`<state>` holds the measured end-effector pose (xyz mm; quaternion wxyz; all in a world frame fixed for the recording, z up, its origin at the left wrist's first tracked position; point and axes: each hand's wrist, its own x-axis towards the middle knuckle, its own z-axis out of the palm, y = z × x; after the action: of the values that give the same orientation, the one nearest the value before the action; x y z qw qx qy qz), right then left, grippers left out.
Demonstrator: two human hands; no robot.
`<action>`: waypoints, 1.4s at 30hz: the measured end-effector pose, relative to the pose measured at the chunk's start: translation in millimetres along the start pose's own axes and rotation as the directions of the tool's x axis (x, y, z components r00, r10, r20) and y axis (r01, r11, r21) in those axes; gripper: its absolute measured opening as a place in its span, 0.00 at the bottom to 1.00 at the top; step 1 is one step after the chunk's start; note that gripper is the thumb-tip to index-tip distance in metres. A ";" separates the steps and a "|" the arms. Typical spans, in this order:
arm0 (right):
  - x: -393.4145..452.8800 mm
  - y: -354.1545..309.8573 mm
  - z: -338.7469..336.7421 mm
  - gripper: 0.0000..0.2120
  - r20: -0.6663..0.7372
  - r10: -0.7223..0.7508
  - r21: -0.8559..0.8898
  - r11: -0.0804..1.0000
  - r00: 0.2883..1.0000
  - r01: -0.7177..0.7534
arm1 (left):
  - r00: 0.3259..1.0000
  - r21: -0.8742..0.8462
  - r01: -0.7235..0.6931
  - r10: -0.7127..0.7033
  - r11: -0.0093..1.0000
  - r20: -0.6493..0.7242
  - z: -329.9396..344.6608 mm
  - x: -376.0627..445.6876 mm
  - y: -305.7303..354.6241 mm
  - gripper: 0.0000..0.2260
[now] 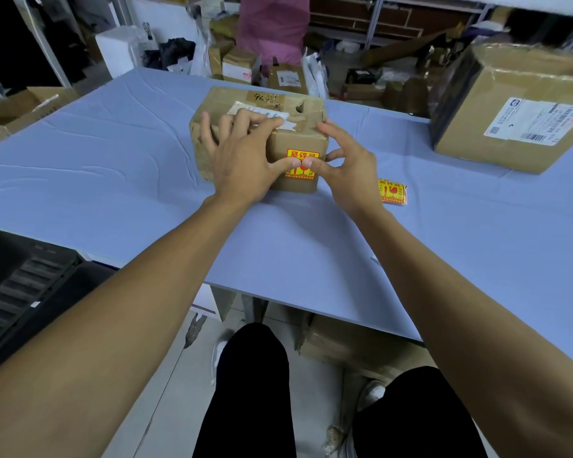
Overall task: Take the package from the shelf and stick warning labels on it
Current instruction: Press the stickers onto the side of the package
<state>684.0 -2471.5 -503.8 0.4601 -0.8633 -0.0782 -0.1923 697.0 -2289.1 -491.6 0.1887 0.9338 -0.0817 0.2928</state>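
Note:
A small brown cardboard package (298,135), taped and dented, sits on the blue table (129,166). A yellow and red warning label (303,155) is on its near face. My left hand (242,157) lies over the package's top and left side, thumb pressing on the label. My right hand (348,166) is at the package's right side, its thumb pressing on the label beside the left thumb and its other fingers spread. A small stack of the same warning labels (392,191) lies on the table just right of my right hand.
A large cardboard box (510,107) with a shipping label stands at the table's right. Behind the far edge, parcels (242,66), a pink bag (272,24) and shelving crowd the floor. A black foam-lined case (20,285) sits at the near left. A box (354,342) lies under the table.

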 end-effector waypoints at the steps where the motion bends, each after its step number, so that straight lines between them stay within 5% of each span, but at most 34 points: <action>1: -0.1 1.0 0.6 0.29 0.004 0.001 -0.002 1.000 1.000 -0.001 | 1.000 0.006 0.001 -0.001 1.000 0.005 -0.3 0.5 -0.2 0.33; 7: -3.3 8.4 2.7 0.40 0.076 -0.018 -0.071 0.997 0.997 0.023 | 0.997 0.077 -0.068 0.066 0.995 0.037 -0.3 -2.5 -3.3 0.37; 15: -5.5 0.1 1.6 0.27 0.039 -0.040 -0.081 0.996 0.998 0.043 | 0.998 0.077 -0.061 0.060 0.995 0.019 -0.6 -5.0 -2.9 0.35; 21: -4.7 -5.7 -4.2 0.38 0.101 0.018 -0.186 0.983 0.995 0.001 | 0.994 0.202 -0.100 0.090 0.974 0.061 -1.5 -5.5 1.4 0.40; 42: -7.0 -18.3 -7.6 0.34 0.107 -0.015 -0.402 0.914 0.994 0.057 | 0.985 0.158 -0.155 0.142 0.975 0.095 -7.9 -2.0 -5.4 0.32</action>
<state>669.9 -2467.0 -488.8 0.2637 -0.9467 -0.0759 -0.1686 692.7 -2281.0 -488.5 0.0848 0.9488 -0.1345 0.2729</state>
